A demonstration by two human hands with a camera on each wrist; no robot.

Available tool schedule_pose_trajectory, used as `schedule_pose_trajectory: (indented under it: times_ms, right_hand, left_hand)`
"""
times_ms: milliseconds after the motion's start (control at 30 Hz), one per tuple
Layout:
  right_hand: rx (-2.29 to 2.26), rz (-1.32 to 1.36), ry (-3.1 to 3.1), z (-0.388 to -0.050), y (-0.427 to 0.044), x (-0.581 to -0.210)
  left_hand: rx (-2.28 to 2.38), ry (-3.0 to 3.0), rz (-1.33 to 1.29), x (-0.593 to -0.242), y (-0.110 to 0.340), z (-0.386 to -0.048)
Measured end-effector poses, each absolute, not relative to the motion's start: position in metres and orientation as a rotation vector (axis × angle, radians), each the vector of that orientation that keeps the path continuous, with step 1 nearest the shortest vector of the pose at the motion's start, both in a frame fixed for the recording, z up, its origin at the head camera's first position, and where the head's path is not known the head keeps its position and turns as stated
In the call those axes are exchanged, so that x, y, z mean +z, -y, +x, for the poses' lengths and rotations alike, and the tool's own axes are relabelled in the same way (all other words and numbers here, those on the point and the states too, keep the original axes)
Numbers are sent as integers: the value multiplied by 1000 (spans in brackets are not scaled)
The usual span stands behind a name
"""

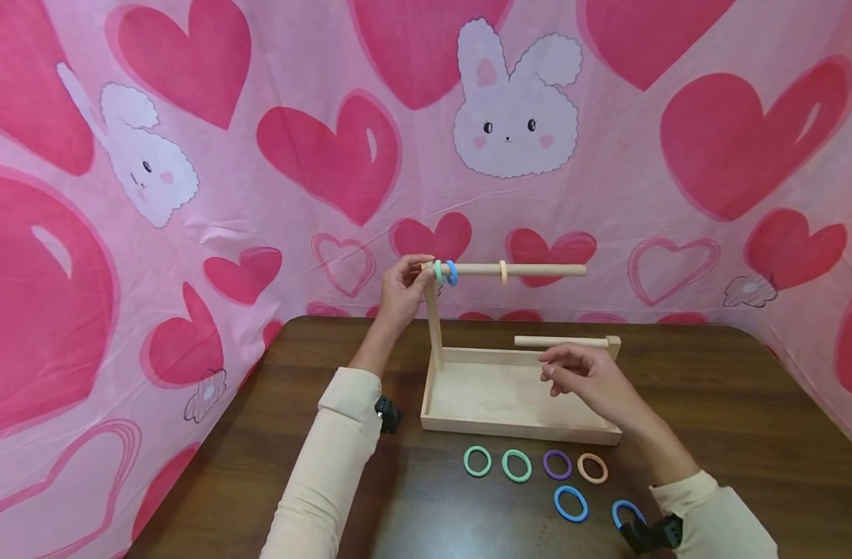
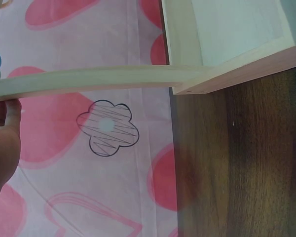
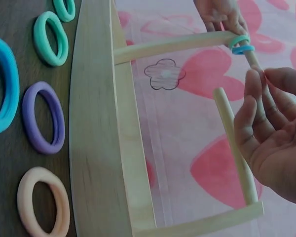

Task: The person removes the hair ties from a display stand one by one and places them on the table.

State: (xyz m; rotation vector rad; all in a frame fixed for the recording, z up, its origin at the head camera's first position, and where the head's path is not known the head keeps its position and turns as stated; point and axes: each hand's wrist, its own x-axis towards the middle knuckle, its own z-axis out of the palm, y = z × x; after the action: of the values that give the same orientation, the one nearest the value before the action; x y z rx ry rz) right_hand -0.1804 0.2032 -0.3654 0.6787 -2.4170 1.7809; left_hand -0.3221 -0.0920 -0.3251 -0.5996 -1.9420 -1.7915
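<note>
The left hand grips the top of the upright post of a wooden stand. Beside its thumb, a green ring and a blue ring hang on the upper rod; a peach ring hangs farther right. The right hand holds nothing, its fingers loosely bent, in front of the lower rod. The right wrist view has the right hand overlapping the upper rod, hiding the peach ring. In the left wrist view, the left hand's fingers are partly behind the post.
The stand's shallow tray rests on the dark wooden table. In front of it lie two green rings, a purple ring, a peach ring and two blue rings. A patterned pink cloth hangs behind.
</note>
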Motion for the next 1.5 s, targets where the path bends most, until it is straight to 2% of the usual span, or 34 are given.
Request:
schedule_pose_trajectory:
  times_ms: [500,867,1500]
  right_hand:
    - [1778,423,2213,-210,-169,-365]
    - [1954,286,2016,-233,-144,-353]
    - [1766,118,1751,-267,-110,-344]
  left_hand:
    - [-1789,1931,-593,-325,91,-322]
    - [-1802,1918,-597,-325,91,-322]
    - [-1791,1917,-600,-325,90,-322]
